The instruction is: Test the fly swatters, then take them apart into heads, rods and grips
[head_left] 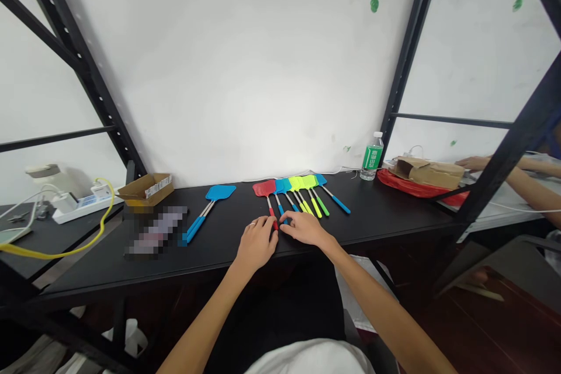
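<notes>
Both forearms reach over the near edge of the counter (381, 210), palms down. The left hand (256, 241) half curls at the handle end of the red swatter (265, 188); the right hand (302, 228) bends loosely by the handle of a blue swatter (279, 188). Whether either grips, I cannot tell. Open counter separates the left hand from the paired blue swatters (220, 192).

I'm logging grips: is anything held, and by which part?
Cannot be told: the left hand and right hand are both by the red swatter's lower handle.
</notes>
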The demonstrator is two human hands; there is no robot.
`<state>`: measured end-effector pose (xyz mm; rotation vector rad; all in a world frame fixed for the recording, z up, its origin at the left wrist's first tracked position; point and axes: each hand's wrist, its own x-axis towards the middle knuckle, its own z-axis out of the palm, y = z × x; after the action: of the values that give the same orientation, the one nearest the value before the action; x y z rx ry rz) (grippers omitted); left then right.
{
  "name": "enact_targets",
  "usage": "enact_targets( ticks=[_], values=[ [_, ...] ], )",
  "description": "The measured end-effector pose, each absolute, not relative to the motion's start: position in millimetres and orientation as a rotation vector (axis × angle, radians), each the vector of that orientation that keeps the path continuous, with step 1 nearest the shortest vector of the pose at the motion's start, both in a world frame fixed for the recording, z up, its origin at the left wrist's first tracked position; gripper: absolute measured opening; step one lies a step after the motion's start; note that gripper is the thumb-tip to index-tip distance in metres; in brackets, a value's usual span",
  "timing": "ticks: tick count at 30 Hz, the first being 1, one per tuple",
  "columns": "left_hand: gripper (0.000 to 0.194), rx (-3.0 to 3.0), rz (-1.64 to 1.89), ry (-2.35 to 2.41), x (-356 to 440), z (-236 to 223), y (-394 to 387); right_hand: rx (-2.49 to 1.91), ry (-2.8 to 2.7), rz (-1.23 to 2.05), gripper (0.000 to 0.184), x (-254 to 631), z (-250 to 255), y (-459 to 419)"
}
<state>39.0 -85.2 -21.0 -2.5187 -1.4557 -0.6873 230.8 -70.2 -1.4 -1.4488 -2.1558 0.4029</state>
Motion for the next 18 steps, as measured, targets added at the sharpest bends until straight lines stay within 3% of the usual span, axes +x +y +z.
enact_targets(
  ticks=[18],
  values=[
    [0.029,-2.491,-0.675,-1.444,38.7,-22.4,-84.8,-1.46,-2.148,0.377,0.018,230.5,-3.2,-69.7]
  ],
)
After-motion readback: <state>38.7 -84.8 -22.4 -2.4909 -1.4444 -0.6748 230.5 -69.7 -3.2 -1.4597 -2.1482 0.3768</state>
